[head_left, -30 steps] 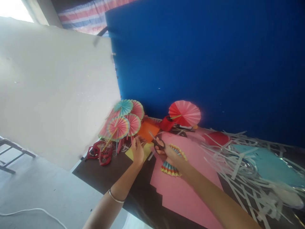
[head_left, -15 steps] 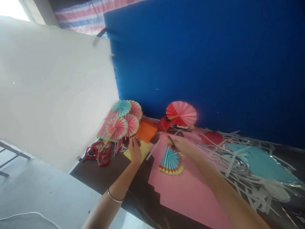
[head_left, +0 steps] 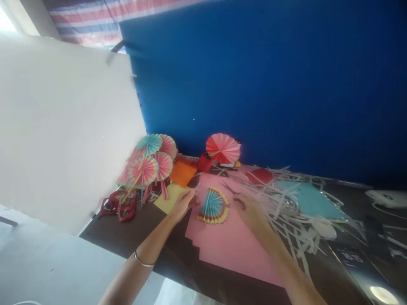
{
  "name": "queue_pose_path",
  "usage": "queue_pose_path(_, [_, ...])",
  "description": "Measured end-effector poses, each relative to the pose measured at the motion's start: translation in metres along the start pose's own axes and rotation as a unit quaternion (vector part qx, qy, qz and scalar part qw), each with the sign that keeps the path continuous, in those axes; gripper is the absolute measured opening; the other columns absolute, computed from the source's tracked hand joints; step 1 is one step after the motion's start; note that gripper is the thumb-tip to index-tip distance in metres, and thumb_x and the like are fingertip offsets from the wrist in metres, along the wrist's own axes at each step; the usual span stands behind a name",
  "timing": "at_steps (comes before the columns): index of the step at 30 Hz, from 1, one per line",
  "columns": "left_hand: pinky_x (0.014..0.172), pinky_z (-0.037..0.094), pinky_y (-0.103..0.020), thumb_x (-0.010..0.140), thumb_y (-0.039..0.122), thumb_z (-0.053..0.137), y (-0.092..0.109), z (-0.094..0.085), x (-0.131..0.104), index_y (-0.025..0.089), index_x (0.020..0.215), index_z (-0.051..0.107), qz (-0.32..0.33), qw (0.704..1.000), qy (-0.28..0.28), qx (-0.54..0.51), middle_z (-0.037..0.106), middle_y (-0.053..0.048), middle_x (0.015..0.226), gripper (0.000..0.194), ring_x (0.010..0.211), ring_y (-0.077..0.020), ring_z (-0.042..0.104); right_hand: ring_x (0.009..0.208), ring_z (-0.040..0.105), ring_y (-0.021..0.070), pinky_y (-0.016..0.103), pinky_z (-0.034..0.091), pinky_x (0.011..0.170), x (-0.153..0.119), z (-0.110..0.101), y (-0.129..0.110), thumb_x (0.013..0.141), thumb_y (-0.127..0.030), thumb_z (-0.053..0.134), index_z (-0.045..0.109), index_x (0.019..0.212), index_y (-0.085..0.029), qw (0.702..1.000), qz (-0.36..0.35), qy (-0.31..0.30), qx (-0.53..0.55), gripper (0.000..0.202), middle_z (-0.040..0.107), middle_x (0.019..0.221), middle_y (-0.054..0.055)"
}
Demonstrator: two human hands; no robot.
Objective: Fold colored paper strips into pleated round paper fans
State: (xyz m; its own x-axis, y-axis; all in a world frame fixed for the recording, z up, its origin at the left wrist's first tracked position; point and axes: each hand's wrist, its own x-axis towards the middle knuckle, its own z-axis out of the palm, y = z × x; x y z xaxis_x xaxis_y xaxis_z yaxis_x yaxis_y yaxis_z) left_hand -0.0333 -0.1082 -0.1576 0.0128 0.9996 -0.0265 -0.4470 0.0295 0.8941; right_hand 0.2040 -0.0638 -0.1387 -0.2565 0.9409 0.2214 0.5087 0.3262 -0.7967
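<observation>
A half-round pleated paper fan [head_left: 213,206], blue with an orange and yellow rim, lies over pink paper sheets [head_left: 235,254] on the dark table. My right hand [head_left: 249,207], just right of the fan, is closed on a pair of scissors [head_left: 229,189], blades pointing up and left. On the fan's other side, my left hand [head_left: 184,204] has its fingers drawn together above the edge of a yellow sheet [head_left: 167,199]. What those fingers pinch, if anything, I cannot make out.
Finished round fans [head_left: 143,170] stand at the left behind a red netted bundle [head_left: 122,205]. A pink and red fan [head_left: 223,148] stands at the back. White paper strips [head_left: 302,241], a light-blue sheet [head_left: 313,201] and a phone [head_left: 356,258] lie to the right.
The view has shifted right. My right hand has moved off the fan with the scissors, whose blades now show. My left hand has come closer to the fan, which lies turned.
</observation>
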Motion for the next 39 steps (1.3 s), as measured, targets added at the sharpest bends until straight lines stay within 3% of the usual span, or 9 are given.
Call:
queue_pose_path(4, [0.057, 0.045, -0.024, 0.072, 0.047, 0.062, -0.006, 0.023, -0.011, 0.015, 0.091, 0.065, -0.057, 0.998, -0.029, 0.005, 0.063, -0.004, 0.067, 0.038, 0.059, -0.0119, 0.059, 0.099, 0.054, 0.0252, 0.040, 0.045, 0.085, -0.022, 0.038, -0.034, 0.072, -0.038, 0.063, 0.063, 0.093, -0.025, 0.994, -0.014, -0.077, 0.079, 0.025, 0.060, 0.106, 0.007])
queue_pose_path(7, [0.059, 0.048, -0.026, 0.071, 0.048, 0.062, -0.009, 0.035, -0.015, 0.016, 0.093, 0.066, -0.082, 0.996, -0.046, 0.003, 0.066, -0.006, 0.078, 0.039, 0.062, -0.0136, 0.061, 0.089, 0.058, 0.0227, 0.038, 0.049, 0.078, -0.025, 0.052, -0.039, 0.073, -0.036, 0.063, 0.062, 0.098, -0.025, 0.977, 0.010, -0.108, 0.186, 0.028, 0.061, 0.102, 0.006])
queue_pose_path(9, [0.063, 0.049, -0.028, 0.070, 0.047, 0.064, -0.010, 0.039, -0.015, 0.016, 0.093, 0.067, -0.082, 0.995, -0.049, 0.003, 0.068, -0.008, 0.083, 0.039, 0.066, -0.0156, 0.063, 0.083, 0.059, 0.0219, 0.037, 0.050, 0.074, -0.023, 0.054, -0.034, 0.074, -0.035, 0.062, 0.064, 0.091, -0.024, 0.972, 0.014, -0.085, 0.217, 0.020, 0.063, 0.094, 0.006])
queue_pose_path(14, [0.069, 0.050, -0.031, 0.070, 0.046, 0.064, -0.005, 0.049, -0.020, 0.014, 0.094, 0.067, -0.084, 0.995, -0.048, 0.012, 0.068, -0.011, 0.086, 0.040, 0.074, -0.0190, 0.065, 0.093, 0.056, 0.0223, 0.039, 0.043, 0.088, -0.026, 0.050, -0.025, 0.076, -0.028, 0.059, 0.068, 0.078, -0.026, 0.984, -0.054, 0.008, 0.171, 0.010, 0.062, 0.094, 0.006])
queue_pose_path(18, [0.056, 0.049, -0.029, 0.072, 0.047, 0.061, -0.007, 0.058, -0.019, 0.017, 0.094, 0.066, -0.106, 0.992, 0.034, 0.067, 0.067, -0.007, 0.084, 0.038, 0.061, -0.0160, 0.063, 0.090, 0.056, 0.0223, 0.037, 0.044, 0.085, -0.031, 0.044, -0.027, 0.078, -0.034, 0.057, 0.067, 0.077, -0.026, 0.981, -0.029, 0.056, 0.185, 0.013, 0.062, 0.091, 0.005])
queue_pose_path(22, [0.058, 0.046, -0.026, 0.075, 0.040, 0.056, -0.015, 0.054, -0.006, 0.016, 0.075, 0.066, 0.007, 0.976, 0.147, 0.162, 0.063, -0.004, 0.070, 0.026, 0.061, -0.0144, 0.058, 0.074, 0.055, 0.0214, 0.033, 0.045, 0.068, -0.029, 0.038, -0.018, 0.076, -0.034, 0.057, 0.063, 0.072, -0.024, 0.983, 0.009, 0.032, 0.181, 0.012, 0.063, 0.076, 0.004])
queue_pose_path(26, [0.064, 0.041, -0.027, 0.077, 0.025, 0.053, -0.021, 0.044, 0.008, 0.016, 0.057, 0.060, 0.137, 0.931, 0.167, 0.295, 0.058, -0.002, 0.060, 0.022, 0.061, -0.0147, 0.054, 0.075, 0.053, 0.0216, 0.034, 0.044, 0.069, -0.025, 0.035, -0.005, 0.075, -0.030, 0.055, 0.060, 0.071, -0.025, 0.992, 0.003, 0.041, 0.120, 0.008, 0.062, 0.079, 0.005])
queue_pose_path(30, [0.060, 0.036, -0.026, 0.073, 0.018, 0.054, -0.028, 0.040, 0.015, 0.017, 0.047, 0.051, 0.140, 0.918, 0.171, 0.330, 0.045, 0.003, 0.046, 0.027, 0.051, -0.0125, 0.044, 0.069, 0.050, 0.0211, 0.033, 0.041, 0.068, -0.021, 0.038, 0.002, 0.075, -0.024, 0.053, 0.054, 0.061, -0.024, 0.993, 0.016, 0.074, 0.092, 0.013, 0.057, 0.069, 0.005])
queue_pose_path(39, [0.070, 0.043, -0.030, 0.075, 0.022, 0.054, -0.039, 0.035, 0.025, 0.018, 0.054, 0.059, 0.115, 0.947, 0.154, 0.258, 0.061, -0.002, 0.060, 0.022, 0.064, -0.0166, 0.056, 0.068, 0.053, 0.0210, 0.034, 0.040, 0.067, -0.021, 0.041, 0.013, 0.075, -0.030, 0.053, 0.056, 0.068, -0.023, 0.992, 0.031, 0.095, 0.072, 0.011, 0.059, 0.072, 0.006])
